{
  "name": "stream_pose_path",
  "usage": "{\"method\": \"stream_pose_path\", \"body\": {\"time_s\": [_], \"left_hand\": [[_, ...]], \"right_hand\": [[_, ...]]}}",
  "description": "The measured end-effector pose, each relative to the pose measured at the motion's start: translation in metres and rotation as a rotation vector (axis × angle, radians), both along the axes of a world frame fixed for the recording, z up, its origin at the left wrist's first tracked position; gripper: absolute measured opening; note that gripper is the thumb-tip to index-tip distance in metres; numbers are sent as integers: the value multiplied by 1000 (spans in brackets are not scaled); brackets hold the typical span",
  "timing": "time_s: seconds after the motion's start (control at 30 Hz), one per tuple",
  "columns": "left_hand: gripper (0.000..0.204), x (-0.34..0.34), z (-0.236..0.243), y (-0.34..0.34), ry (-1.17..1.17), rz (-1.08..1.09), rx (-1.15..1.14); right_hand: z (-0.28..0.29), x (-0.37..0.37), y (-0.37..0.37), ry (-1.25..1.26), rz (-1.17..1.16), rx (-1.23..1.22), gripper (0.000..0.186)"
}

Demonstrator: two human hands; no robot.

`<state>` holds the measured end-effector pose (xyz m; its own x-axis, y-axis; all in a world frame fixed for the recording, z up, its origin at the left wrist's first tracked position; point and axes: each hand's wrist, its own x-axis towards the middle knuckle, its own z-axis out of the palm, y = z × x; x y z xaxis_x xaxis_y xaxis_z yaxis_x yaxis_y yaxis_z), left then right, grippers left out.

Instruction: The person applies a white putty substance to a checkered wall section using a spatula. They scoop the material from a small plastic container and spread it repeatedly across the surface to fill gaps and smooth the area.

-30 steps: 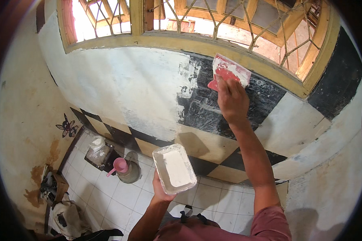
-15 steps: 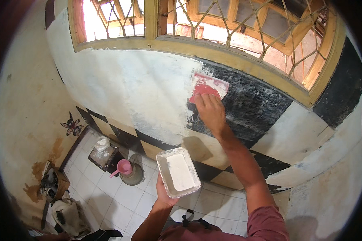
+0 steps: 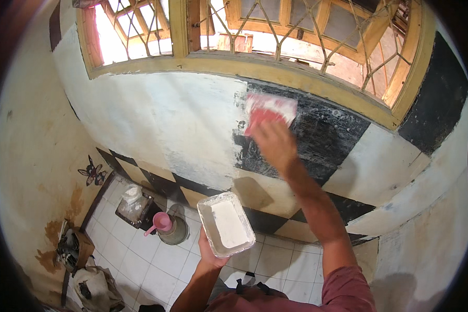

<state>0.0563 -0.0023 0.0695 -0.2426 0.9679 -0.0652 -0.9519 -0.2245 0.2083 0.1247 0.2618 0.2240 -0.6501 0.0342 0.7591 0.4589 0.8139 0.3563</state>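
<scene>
My right hand (image 3: pixel 273 141) grips a red, flat putty spreader (image 3: pixel 271 110) smeared with white paste and holds it against the wall. The spreader lies over a black painted square (image 3: pixel 317 136), beside the edge of a white coated stretch of wall (image 3: pixel 161 119). Motion blurs the hand and the tool slightly. Below, my left hand (image 3: pixel 211 254) holds a rectangular tub (image 3: pixel 227 224) from its lower left side. Its walls are caked with white, and white paste covers its bottom. Most of the left fingers are hidden beneath the tub.
A yellow wooden window frame (image 3: pixel 213 63) with metal grilles runs above the wall. On the tiled floor stand a bucket (image 3: pixel 174 233) with a pink dipper (image 3: pixel 161 222) and a dark box (image 3: pixel 145 214) bearing a plastic bag. A sack (image 3: pixel 94 288) and a carton (image 3: pixel 83 248) lie at lower left.
The spreader has shifted a little over the black square and my right hand is now blurred. The whole view has turned slightly. The tub stays in my left hand.
</scene>
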Motion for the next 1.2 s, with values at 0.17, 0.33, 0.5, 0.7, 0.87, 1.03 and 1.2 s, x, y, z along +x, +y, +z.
{"method": "stream_pose_path", "body": {"time_s": [0.17, 0.33, 0.5, 0.7, 0.87, 1.03, 1.2], "left_hand": [[65, 9, -2, 6, 51, -30, -16], [66, 15, -1, 11, 26, -92, -6], [65, 20, 0, 8, 76, -90, 27], [63, 39, 2, 20, 60, -146, 12], [63, 36, -5, 20, 66, -111, 5], [60, 40, 3, 19, 132, -65, -40], [62, 50, 2, 24, 134, -85, -56]], "right_hand": [[-46, 32, 63, 1, -24, -27, 15], [-186, 62, 34, -333, -166, -65, 16], [-30, 72, -7, -23, 39, -62, 14], [-85, 127, 92, -16, 99, -156, 18], [-197, 133, 42, -53, 101, -397, 18], [-73, 156, 26, 152, -64, -262, 18], [-24, 182, 60, 174, -67, -92, 19]]}}
